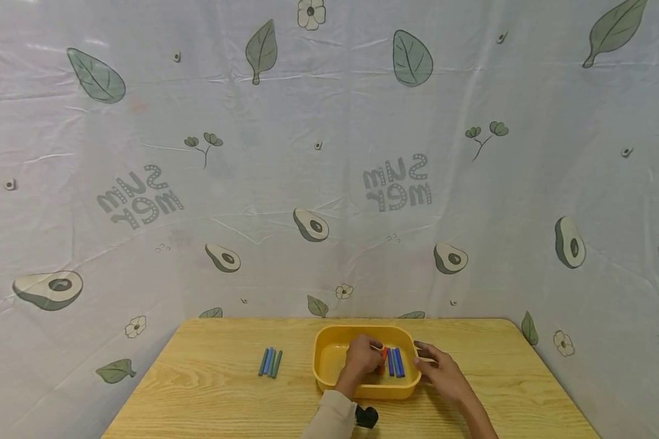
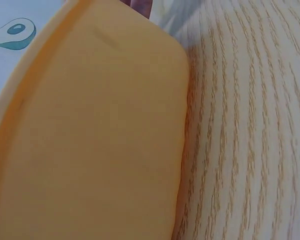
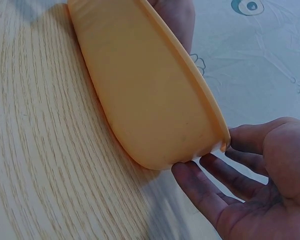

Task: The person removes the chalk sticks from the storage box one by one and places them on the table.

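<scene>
A yellow plastic tub stands on the wooden table. My left hand reaches into it with fingers curled and pinches an orange stick. Beside that, a few blue sticks lie on the tub's floor. At the tub's right rim my right hand touches it. In the right wrist view this hand is spread, fingertips against the tub's outer wall. The left wrist view shows only the tub's side and table grain.
Several blue and green sticks lie side by side on the table, left of the tub. A white cloth printed with avocados and leaves hangs behind and around the table. A black wrist camera sits on my left forearm.
</scene>
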Motion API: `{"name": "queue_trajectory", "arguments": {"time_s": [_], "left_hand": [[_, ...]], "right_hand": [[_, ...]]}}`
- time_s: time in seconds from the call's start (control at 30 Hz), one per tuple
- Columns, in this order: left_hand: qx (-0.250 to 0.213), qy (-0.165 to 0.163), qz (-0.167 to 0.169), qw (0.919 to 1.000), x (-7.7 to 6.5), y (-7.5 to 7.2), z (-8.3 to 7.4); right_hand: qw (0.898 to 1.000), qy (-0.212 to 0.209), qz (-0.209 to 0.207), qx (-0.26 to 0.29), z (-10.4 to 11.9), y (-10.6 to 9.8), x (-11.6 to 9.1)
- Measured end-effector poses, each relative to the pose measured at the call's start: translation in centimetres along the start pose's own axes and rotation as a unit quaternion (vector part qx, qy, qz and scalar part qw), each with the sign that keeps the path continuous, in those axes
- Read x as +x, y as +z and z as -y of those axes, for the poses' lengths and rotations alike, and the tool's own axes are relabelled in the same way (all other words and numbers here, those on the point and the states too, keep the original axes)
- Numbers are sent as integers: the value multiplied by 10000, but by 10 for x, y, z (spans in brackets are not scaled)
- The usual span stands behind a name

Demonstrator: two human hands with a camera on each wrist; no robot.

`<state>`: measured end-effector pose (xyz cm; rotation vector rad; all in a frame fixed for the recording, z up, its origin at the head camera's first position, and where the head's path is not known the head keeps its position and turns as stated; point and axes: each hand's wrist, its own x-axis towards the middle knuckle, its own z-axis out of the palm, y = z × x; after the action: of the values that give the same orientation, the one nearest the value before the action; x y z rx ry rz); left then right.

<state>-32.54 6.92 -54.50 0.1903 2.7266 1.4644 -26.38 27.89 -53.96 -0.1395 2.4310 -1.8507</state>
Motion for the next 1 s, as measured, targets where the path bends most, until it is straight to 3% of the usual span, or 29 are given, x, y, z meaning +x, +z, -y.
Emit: {"name": "queue_trajectory", "arguments": {"time_s": [0.37,0.77,1.0], "left_hand": [[-734,-141,144,9971,-1,-3,0],[-1711,-313,330,9842,-5,-17,-5],[-1783,-273,450,9826,-5,-29,-3]], "right_hand": [[10000,-10,36,55,-1,-2,0],[10000,2,46,53,-3,-3,3],[10000,-9,87,38,-2,-3,3]]}}
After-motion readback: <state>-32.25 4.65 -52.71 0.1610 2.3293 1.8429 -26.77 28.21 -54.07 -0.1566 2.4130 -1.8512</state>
